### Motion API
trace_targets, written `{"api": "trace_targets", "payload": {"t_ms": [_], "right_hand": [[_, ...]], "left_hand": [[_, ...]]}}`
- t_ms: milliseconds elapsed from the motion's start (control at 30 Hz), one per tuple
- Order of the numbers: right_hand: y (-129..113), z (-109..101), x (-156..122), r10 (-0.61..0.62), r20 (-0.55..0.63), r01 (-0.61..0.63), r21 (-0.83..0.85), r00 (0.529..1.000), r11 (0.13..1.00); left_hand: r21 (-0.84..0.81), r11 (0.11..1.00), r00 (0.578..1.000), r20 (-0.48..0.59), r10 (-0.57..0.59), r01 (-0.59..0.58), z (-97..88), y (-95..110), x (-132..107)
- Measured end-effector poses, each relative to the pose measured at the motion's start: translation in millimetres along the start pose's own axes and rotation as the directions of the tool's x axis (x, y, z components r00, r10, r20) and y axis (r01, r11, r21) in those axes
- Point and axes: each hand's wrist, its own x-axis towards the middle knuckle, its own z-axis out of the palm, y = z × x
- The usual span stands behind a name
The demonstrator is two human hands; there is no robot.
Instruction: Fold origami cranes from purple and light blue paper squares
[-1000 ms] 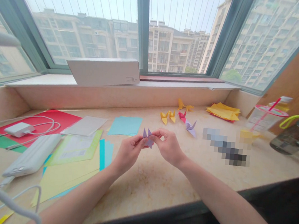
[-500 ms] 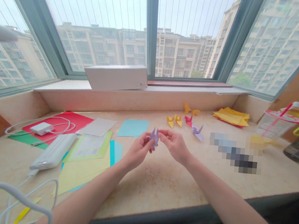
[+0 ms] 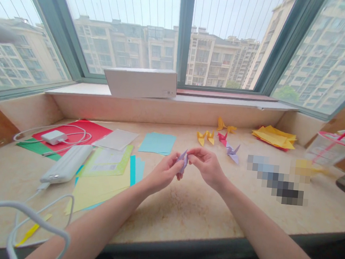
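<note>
Above the tabletop, a small folded piece of purple paper (image 3: pixel 183 160), shaped like an origami crane, is pinched between the thumb and fingers of my left hand (image 3: pixel 166 170). The thumb and forefinger of my right hand (image 3: pixel 208 166) close on its upper right point; the fingertips partly cover it. Just beyond my right hand stand finished paper cranes: a purple crane (image 3: pixel 233 153), a red crane (image 3: pixel 222 138), and several yellow ones, including a yellow crane (image 3: pixel 201 138).
Blue paper squares (image 3: pixel 157 143) lie left of centre, with yellow sheets (image 3: pixel 102 194), a white power bank (image 3: pixel 67 165) and a cable (image 3: pixel 30 213) farther left. On the right are yellow paper (image 3: pixel 274 136) and a plastic cup (image 3: pixel 326 148). A white box (image 3: pixel 140 83) rests on the sill.
The purple paper has turned in my fingers: its two points stood apart before, and now it looks narrower and slanted. The view has shifted slightly.
</note>
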Motion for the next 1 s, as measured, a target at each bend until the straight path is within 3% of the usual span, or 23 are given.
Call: {"api": "trace_targets", "payload": {"t_ms": [500,667,1000], "right_hand": [[-5.4,3.2,-5.3,0.063,0.047,-0.061,-0.044,0.997,0.997],[-1.7,2.7,-4.4,0.041,-0.003,-0.041,-0.056,0.999,0.998],[-2.9,0.8,-6.9,-0.005,-0.021,0.003,-0.079,1.000,0.997]], "left_hand": [[0.183,0.983,0.988,-0.153,0.011,0.018,-0.9,-7.8,-0.1],[0.237,0.971,0.987,-0.159,0.021,0.017,-0.4,-9.2,-0.6],[0.040,0.999,0.998,-0.059,-0.016,0.019,4.2,-7.5,0.9]]}}
